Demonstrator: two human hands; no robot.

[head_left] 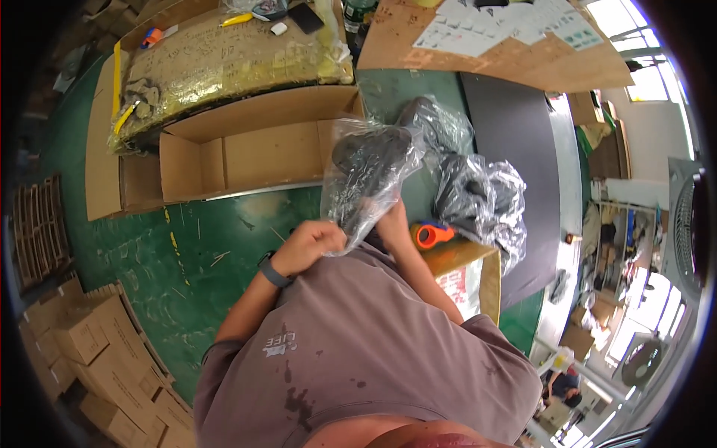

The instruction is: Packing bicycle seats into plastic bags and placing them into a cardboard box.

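Note:
A clear plastic bag with a dark, bulky object inside is held upright in front of my body; the object's kind is hard to make out through the film. With fingers curled, my left hand grips the bag's lower left edge. My right hand is closed on the lower right side, its fingertips partly hidden behind the plastic. Just left of the bag lies an open, long cardboard box with nothing seen inside. To the right are more dark objects in clear bags, one farther back and a cluster nearer.
An orange and blue tape dispenser rests by a brown carton at my right. Behind the open box, a tape-covered carton carries a phone and yellow-handled tools. Stacked cartons stand at lower left; a person is far off at lower right.

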